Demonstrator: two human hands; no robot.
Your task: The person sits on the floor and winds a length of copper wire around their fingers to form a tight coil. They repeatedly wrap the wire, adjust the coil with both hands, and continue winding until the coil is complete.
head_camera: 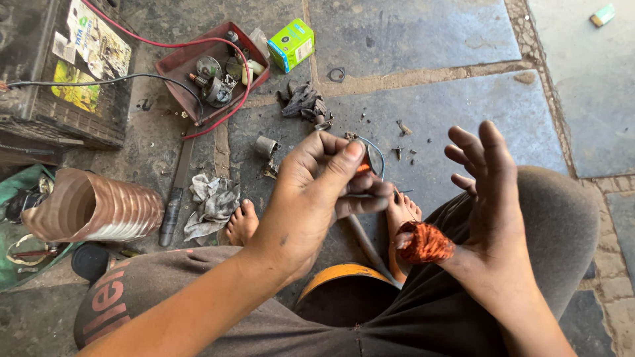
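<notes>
Hands over a knot of copper wire

Fingers of our left hand point(317, 192) are pressed together, pinching a thin metal tool and a small orange piece point(363, 168) against the thumb; what exactly the piece is, we cannot tell. Our right hand point(493, 205) is spread wide, fingers fanned upward and gripping nothing, while a tangled bundle of copper wire point(424, 242) sits just beside its wrist, above our lap. Below the two hands we see an orange-rimmed round object point(340, 274) between our knees, and our bare feet resting on the stone floor point(423, 112). Further out, near the left foot, lies a crumpled grey rag point(211, 205) next to a long dark tool point(175, 195). To the left a ribbed copper-coloured cylinder point(96, 208) lies on its side. Beyond, a red tray point(173, 66) holds small metal parts, with a red cable point(159, 43) looping across it. A green box point(291, 43) stands just beside the tray, and a battery point(59, 73) sits at the far left.
</notes>
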